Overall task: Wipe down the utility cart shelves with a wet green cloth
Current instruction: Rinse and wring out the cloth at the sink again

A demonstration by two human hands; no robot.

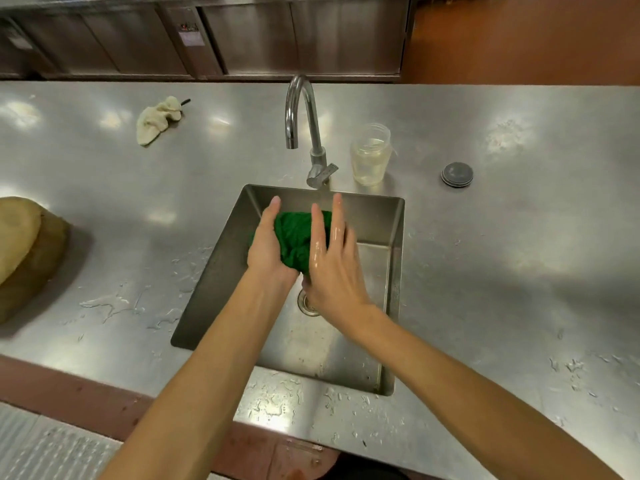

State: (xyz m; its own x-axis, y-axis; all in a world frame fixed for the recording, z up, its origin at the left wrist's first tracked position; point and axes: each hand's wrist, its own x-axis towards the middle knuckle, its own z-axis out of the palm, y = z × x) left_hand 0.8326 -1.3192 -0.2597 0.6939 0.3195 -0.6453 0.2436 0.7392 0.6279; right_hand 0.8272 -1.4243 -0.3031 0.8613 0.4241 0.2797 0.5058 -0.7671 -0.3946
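The counter (pixel 485 244) carries many water drops at its near edge, around the sink (pixel 395 271). Over the sink both hands hold the cloth (pixel 294 237), bunched into a dark green lump between them. The left hand (pixel 266 240) cups it from the left; its grip looks closed around the lump, though the fingers under the cloth are hidden. The right hand (pixel 332 268) is shiny wet and lies on the cloth with straight fingers, pressing and not clasping.

I judge the task is at its first step: the cloth is being wetted or squeezed, and no shelf is wiped yet. The cart is not in view at all, so all the wiping is left.

No water shows at the faucet (pixel 300 109); how wet the cloth is I cannot tell. Beyond stand a jar (pixel 370 154), a round grey plug (pixel 457 174) and a beige rag (pixel 157 119). A brown thing (pixel 24 247) at the left is cut off and unclear.
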